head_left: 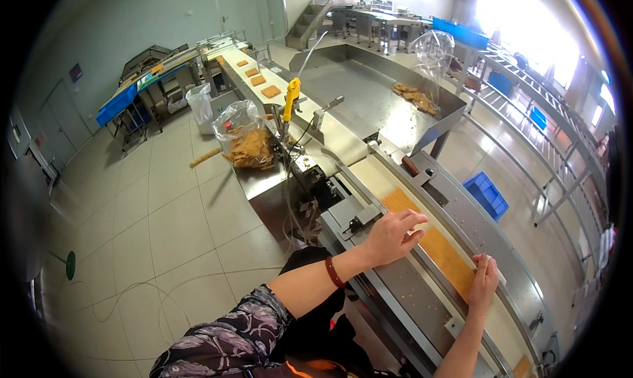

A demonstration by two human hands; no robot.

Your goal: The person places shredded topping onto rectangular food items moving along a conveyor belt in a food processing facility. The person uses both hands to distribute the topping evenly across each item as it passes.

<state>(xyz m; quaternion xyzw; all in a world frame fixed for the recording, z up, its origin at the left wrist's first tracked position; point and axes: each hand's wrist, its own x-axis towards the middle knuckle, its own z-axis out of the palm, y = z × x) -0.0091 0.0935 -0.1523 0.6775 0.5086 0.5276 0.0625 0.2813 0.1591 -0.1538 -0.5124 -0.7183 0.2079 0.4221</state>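
Note:
A long row of thin golden-brown biscuits (pixel 438 249), packed tightly together, lies in a narrow conveyor channel (pixel 369 175) between metal rails. Over the row's left side is my left hand (pixel 394 236), its fingers loosely bent and the thumb apart, with nothing visible in it. My right hand (pixel 484 284) is at the near right end of the row, by the far rail. Its fingers are curled together, and whatever they may hold is hidden. Another brown piece (pixel 522 367) sits farther down the channel, near the lower edge.
Square biscuits (pixel 271 91) lie spaced along a white belt ahead. A clear bag of broken biscuits (pixel 250 147) stands left of a yellow-handled device (pixel 291 99). A large steel tray (pixel 356 81) holds more pieces. A blue crate (pixel 486 195) is on the floor at right.

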